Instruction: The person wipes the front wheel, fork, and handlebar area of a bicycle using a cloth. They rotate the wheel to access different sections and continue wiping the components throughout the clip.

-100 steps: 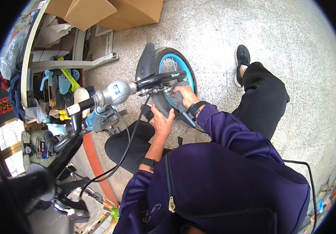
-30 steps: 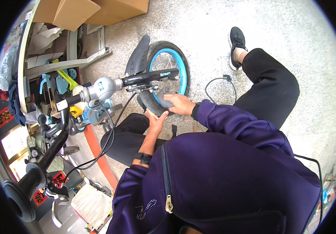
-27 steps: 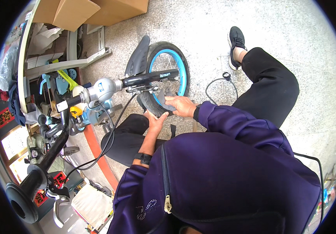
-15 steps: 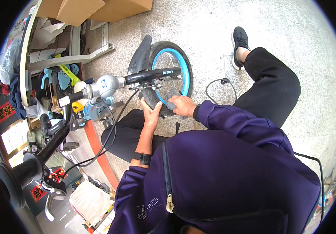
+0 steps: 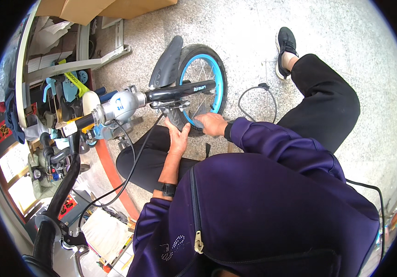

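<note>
A small bicycle wheel with a black tire and a blue rim sits in a black fork, a dark mudguard over its far left side. My left hand is closed around the near left part of the tire, thumb on its side. A grey cloth is pinched in my right hand, pressed against the wheel near the rim and spokes. Part of the cloth is hidden by the fingers. The brake sits just beyond both hands.
The black handlebar with its brake lever and cables reaches along my left. A looped black cord lies on the speckled floor to the right. Cardboard boxes and a metal-framed rack stand at the far left.
The handlebar has swung a little, its near end moving right and toward me. The wheel has shifted slightly. My right hand with the cloth has moved slightly left; my left hand keeps its hold.
</note>
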### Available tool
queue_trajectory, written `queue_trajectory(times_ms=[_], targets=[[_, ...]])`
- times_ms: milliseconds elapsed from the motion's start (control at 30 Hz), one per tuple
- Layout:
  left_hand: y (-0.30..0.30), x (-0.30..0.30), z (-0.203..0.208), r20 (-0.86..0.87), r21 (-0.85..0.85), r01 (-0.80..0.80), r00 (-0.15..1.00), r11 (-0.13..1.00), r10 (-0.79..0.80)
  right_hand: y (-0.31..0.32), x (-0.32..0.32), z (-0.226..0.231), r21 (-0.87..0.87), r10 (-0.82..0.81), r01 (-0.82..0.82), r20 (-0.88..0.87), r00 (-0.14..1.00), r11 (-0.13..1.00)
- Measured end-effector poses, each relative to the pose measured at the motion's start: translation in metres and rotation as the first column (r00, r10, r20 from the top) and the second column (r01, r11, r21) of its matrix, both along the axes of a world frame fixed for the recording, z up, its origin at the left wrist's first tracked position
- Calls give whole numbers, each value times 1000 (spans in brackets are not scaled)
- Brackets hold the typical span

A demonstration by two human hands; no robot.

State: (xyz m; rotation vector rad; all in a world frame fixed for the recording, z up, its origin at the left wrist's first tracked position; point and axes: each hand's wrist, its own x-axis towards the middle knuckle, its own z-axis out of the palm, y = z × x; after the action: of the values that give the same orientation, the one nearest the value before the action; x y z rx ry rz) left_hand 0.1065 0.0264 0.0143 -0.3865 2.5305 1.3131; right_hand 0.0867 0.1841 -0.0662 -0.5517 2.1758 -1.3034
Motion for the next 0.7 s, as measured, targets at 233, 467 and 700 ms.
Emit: queue_trajectory(times_ms=[233, 467, 700], targets=[[-1, 1, -2, 7, 46, -14, 1000, 999, 14, 2, 2, 8, -203, -49, 404, 845, 532, 892], [-5, 4, -9, -38, 11, 2, 999, 1000, -2, 53, -12, -28, 159, -32, -44, 447, 894, 986], [0, 3, -5, -27, 25, -20, 999, 1000, 20, 74, -33, -50, 286, -304, 218, 304, 903, 933]])
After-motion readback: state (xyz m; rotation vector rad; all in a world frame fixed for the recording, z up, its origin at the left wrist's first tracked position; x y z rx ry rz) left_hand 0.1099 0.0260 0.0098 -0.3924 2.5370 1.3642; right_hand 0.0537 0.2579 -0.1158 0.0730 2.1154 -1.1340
